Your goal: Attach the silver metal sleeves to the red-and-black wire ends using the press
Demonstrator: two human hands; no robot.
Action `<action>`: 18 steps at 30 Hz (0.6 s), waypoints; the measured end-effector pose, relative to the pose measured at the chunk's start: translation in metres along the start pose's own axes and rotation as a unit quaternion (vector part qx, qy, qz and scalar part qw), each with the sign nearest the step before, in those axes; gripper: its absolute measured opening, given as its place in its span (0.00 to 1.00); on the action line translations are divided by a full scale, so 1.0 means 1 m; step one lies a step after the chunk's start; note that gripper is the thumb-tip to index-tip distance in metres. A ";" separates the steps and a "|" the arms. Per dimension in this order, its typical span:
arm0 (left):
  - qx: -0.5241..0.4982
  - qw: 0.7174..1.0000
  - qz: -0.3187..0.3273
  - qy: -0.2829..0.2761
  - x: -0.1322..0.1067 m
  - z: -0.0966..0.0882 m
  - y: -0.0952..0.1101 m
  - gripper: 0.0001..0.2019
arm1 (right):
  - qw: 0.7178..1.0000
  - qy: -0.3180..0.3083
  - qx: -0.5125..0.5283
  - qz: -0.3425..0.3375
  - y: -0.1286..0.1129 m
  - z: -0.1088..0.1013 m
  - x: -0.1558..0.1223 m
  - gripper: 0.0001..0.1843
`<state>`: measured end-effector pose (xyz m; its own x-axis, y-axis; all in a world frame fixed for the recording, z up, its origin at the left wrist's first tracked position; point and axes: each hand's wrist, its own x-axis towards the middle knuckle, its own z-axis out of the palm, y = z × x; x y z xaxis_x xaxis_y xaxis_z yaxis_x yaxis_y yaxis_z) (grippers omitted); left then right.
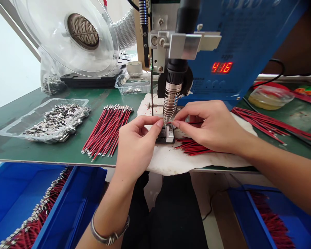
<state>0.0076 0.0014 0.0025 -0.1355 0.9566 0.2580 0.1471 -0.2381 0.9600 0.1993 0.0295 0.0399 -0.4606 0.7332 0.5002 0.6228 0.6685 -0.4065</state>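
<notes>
My left hand (138,145) pinches with thumb and forefinger right beside the tip of a soldering machine (172,95); what it grips is too small and covered to make out. From the other side my right hand (214,124) pinches a thin red and black wire (195,123), whose dark tail shows behind the fingers. Both sets of fingertips nearly meet under the machine's coiled spring, over a small metal fixture (169,133). Below my right hand a bundle of red and black wires (193,147) lies on a white cloth (168,160).
Left of my hands lie wires with metal ends (107,129) and a clear tray of small metal parts (55,119). More red wires (269,124) lie at right. Blue bins (86,193) with wires stand below the table edge. A clear fume hood (54,38) stands at back left.
</notes>
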 end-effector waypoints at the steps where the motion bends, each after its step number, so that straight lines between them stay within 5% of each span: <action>1: 0.001 1.000 -0.001 0.001 0.000 0.000 0.000 0.10 | 1.000 0.001 -0.002 -0.004 0.000 0.000 0.000 0.06; 18: 0.009 1.000 0.006 -0.019 0.000 -0.001 0.003 0.13 | 0.994 -0.034 -0.026 -0.103 0.010 -0.004 0.003 0.08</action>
<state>0.0066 0.0000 0.0056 -0.0962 0.9596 0.2644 0.1665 -0.2464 0.9548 0.2070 0.0374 0.0406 -0.6215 0.5900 0.5155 0.5419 0.7989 -0.2610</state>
